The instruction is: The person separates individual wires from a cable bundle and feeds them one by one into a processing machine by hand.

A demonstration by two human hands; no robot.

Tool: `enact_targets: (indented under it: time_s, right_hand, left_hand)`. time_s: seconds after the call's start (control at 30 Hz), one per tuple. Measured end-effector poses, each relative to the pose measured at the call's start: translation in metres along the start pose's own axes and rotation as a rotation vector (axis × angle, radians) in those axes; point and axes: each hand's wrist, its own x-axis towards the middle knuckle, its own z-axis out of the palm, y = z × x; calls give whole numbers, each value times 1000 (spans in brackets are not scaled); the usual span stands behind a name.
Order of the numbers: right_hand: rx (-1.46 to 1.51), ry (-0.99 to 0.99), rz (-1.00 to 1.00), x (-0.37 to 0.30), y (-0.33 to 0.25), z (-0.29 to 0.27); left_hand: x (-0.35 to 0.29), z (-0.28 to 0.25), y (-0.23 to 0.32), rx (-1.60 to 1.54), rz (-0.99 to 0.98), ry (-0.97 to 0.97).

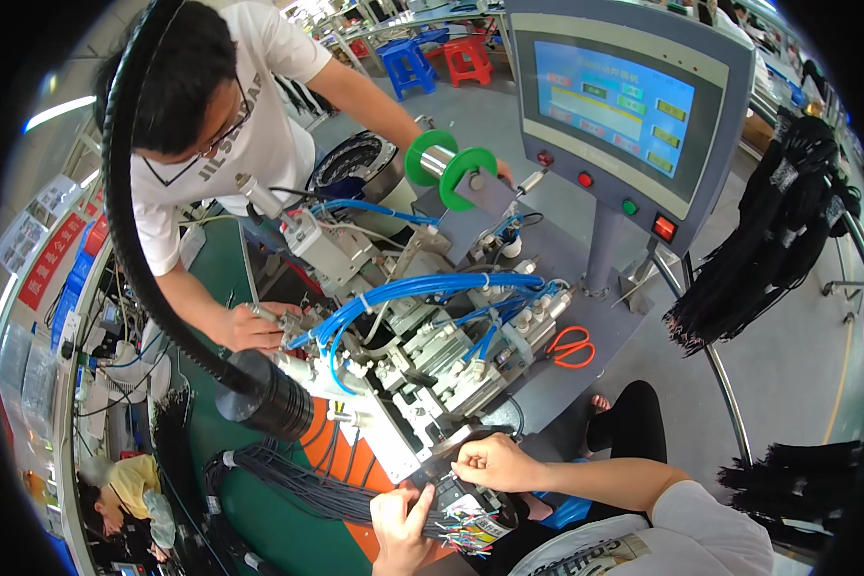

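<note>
Machine: a metal machine (432,350) with blue air tubes is standing in the middle, its near end facing the wearer's hands.
Co-worker: a person (264,130) in a white T-shirt is leaning over its far side, one hand (252,328) resting by its left edge.
Screen: a grey monitor (614,110) is glowing blue above a row of buttons.
Hanging cables: a thick black bunch (758,240) is drooping from a rail on the right.
Grey cables: a long bundle (307,485) is lying across the green and orange surface, running to the wearer's hands at the machine's near end.
Right hand: it (497,463) is bending its fingers at that end; what they are grasping, I cannot tell.
Left hand: it (401,526) is curling beside the cables; whether it is gripping any, I cannot tell.
Spool: a green reel (439,163) is holding silvery wire.
Scissors: an orange-handled pair (574,348) is lying right of the machine.
Wire ends: coloured tips (468,531) are fanning out just right of the left hand.
</note>
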Motion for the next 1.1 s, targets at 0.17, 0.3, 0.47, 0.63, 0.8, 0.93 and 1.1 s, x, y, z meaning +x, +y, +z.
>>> enact_targets:
  time_s: [0.17, 0.3, 0.47, 0.63, 0.8, 0.93, 1.1]
  right_hand:
    - [94, -19, 59, 0, 6, 3]
    - [119, -88, 157, 2, -1, 0]
    - [-177, -99, -27, 4, 0, -3]
    - [-200, -112, -63, 5, -7, -5]
    - [-103, -49, -39, 6, -8, -4]
    - [-52, 7, -67, 4, -1, 0]
    - [23, -9, 14, 4, 3, 3]
  left_hand:
    - [2, -3, 1, 29, 16, 52]
    - [-1, -3, 2, -2, -26, 40]
    - [-2, -1, -1, -18, -32, 39]
    - [-6, -1, 0, -16, -45, 33]
    - [-7, 0, 0, -8, -80, 6]
    - [-6, 1, 2, 1, -81, 21]
    - [-8, 4, 0, 25, -45, 46]
